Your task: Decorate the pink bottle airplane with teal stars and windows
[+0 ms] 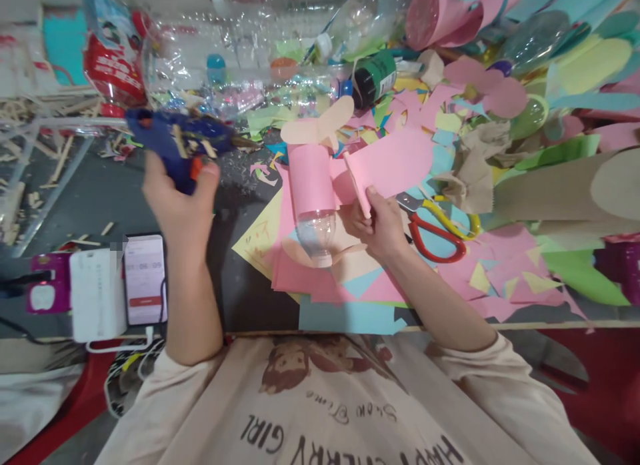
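Note:
My left hand (181, 201) is wrapped round the handle of a blue hot glue gun (159, 141) with an orange trigger. Its nozzle points right, over the dark tabletop. Between the thumb and fingers of my right hand (383, 223) is a pink paper piece (395, 163), rounded at its far end and folded up along its near edge. Left of that hand lies a clear plastic bottle (316, 235) wrapped in pink paper (311, 178). A peach paper shape (320, 128) with two rounded lobes sits at the wrapped bottle's far end.
Scissors (437, 238) with red and yellow handles lie right of my right hand, among paper scraps (515, 265). A phone (145, 278) and a white power bank (97, 295) are at the left edge. Clear bottles and a green bottle (375, 77) lie behind.

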The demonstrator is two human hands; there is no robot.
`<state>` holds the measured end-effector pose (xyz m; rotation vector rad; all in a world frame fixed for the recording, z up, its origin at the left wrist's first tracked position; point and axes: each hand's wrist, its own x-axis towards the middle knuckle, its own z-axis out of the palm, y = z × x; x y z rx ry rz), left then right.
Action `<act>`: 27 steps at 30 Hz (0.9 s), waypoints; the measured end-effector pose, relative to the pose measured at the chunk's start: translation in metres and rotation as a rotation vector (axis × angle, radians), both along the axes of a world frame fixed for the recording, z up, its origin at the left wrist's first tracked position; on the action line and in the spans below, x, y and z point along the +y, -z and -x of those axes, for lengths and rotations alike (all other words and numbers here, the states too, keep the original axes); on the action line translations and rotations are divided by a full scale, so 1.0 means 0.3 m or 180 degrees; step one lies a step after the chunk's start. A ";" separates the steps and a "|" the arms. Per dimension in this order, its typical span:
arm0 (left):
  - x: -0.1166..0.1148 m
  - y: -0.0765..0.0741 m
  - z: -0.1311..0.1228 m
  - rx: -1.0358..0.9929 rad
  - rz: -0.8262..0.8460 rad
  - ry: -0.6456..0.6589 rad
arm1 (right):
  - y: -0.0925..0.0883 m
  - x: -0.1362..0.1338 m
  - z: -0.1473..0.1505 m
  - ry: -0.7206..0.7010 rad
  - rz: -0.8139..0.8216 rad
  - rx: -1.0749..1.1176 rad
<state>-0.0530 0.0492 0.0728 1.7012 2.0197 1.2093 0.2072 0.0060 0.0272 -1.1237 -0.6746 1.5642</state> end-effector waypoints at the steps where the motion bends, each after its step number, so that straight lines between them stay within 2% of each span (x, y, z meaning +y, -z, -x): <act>1: -0.007 0.023 -0.028 -0.0131 -0.0204 0.0133 | 0.002 0.000 -0.001 0.0005 0.0028 0.0006; 5: -0.036 0.127 -0.084 0.0074 0.0036 0.0614 | 0.008 0.001 -0.001 0.0099 0.0088 0.0032; 9: -0.056 0.209 -0.072 0.0280 0.0028 0.0534 | -0.007 0.001 0.003 0.0102 0.0261 0.0168; 12: -0.068 0.245 -0.059 0.0243 0.0071 0.0429 | -0.023 -0.002 0.005 -0.0083 0.0410 0.0205; 15: -0.080 0.258 -0.051 0.0267 0.0115 0.0370 | -0.033 -0.006 0.004 -0.0264 0.0584 0.0257; 19: -0.095 0.247 -0.042 0.0479 0.0073 0.0482 | -0.028 -0.010 0.000 -0.0211 0.0758 0.0290; 23: -0.099 0.237 -0.030 0.0533 -0.0051 0.0631 | -0.011 -0.020 -0.004 -0.0268 0.0672 0.0377; 27: -0.096 0.249 -0.021 0.0501 -0.0125 0.0615 | -0.010 -0.022 -0.006 -0.0254 0.0598 0.0374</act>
